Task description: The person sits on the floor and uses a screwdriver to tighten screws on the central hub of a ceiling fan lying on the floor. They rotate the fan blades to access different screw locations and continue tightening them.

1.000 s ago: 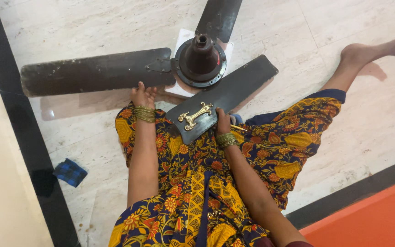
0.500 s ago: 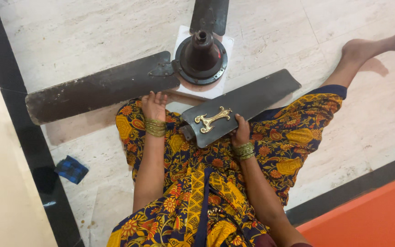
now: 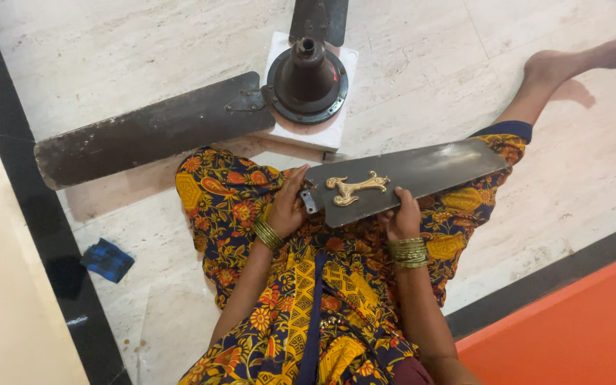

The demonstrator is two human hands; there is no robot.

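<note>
Two hands hold a loose fan blade over the lap.

At lower left a blue cloth (image 3: 108, 259) lies on the floor (image 3: 108, 64). In the centre, the left hand (image 3: 288, 207) grasps the blade (image 3: 422, 171) at its bracket end, fingers curled on it. At top centre stands the fan motor (image 3: 306, 80) with two blades attached. The right hand (image 3: 402, 217) grips the loose blade's lower edge.

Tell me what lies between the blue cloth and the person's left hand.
In the head view, between the blue cloth and the left hand lie bare pale floor, then the patterned skirt over the knee.
</note>
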